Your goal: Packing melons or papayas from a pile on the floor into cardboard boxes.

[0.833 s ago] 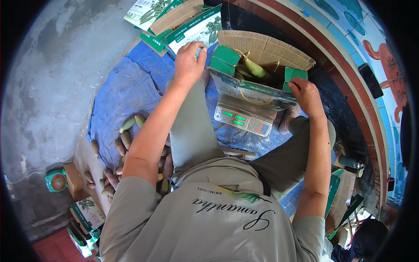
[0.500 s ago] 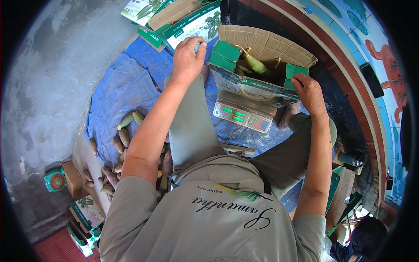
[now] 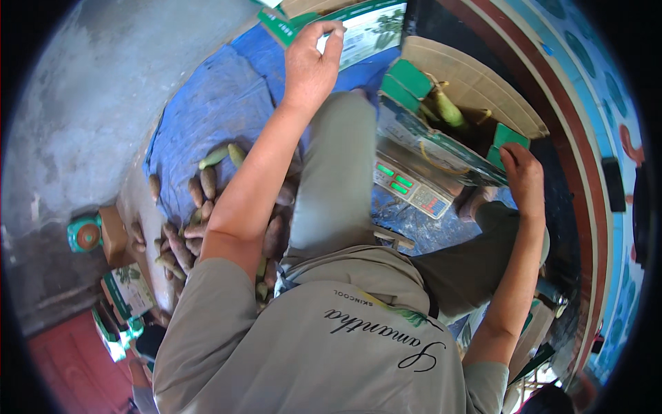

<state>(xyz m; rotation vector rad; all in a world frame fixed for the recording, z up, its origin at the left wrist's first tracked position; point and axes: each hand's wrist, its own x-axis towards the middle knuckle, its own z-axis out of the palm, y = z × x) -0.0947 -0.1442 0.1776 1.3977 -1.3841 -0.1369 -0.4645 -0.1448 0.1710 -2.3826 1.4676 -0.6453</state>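
An open brown cardboard box (image 3: pixel 476 83) with green flaps sits on a digital scale (image 3: pixel 414 190) in front of my knees. Several green fruits (image 3: pixel 448 107) lie inside it. My right hand (image 3: pixel 524 176) grips the box's near right green flap. My left hand (image 3: pixel 314 58) reaches past my left knee, its fingers closed over the edge of a flat green and white carton (image 3: pixel 369 34) lying at the top of the view.
A pile of brown and green elongated fruits (image 3: pixel 200 200) lies on a blue tarp (image 3: pixel 207 103) to my left. A teal tape dispenser (image 3: pixel 84 234) and folded cartons (image 3: pixel 127 290) sit at the lower left on the concrete floor. A painted wall curves along the right.
My left hand has left the box's left flap and moved left and outward to the flat carton. My right hand has stayed on the right flap.
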